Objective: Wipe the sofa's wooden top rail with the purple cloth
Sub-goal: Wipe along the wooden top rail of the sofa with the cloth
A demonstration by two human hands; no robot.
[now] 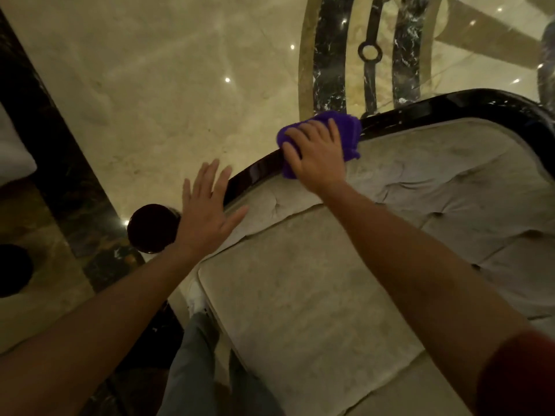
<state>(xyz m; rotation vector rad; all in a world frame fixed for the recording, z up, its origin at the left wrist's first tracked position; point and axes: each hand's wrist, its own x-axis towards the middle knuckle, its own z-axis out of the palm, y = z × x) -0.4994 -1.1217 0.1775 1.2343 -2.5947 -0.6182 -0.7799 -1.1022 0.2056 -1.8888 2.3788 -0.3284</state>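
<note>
Two bare hands are showing in this downward view from the head camera, along with one purple cloth [345, 130], one sofa and one dark wooden top rail [450, 111].

The right hand [315, 154] is lying palm down on the cloth, fingers spread and slightly curled over it, pressing it flat against the rail rather than pinching it. The left hand [210, 208] is hanging open with all fingers straight and fanned apart, holding nothing; it is sitting just beside the lower stretch of the rail, and whether it is touching the wood cannot be told.

The cloth is looking bright violet, soft and fuzzy, bunched into thick folds that are sticking out above and to the right of the right hand. It is draping over the rail about midway along the visible curve, with one edge hanging onto the upholstery.

The rail is appearing glossy and nearly black, curving from a round dark knob [153, 228] near the left wrist up and around the sofa's far corner. The pale tufted backrest [435, 190] and one seat cushion [300, 295] are filling the lower right. Polished marble floor [150, 85] is lying beyond the rail.
</note>
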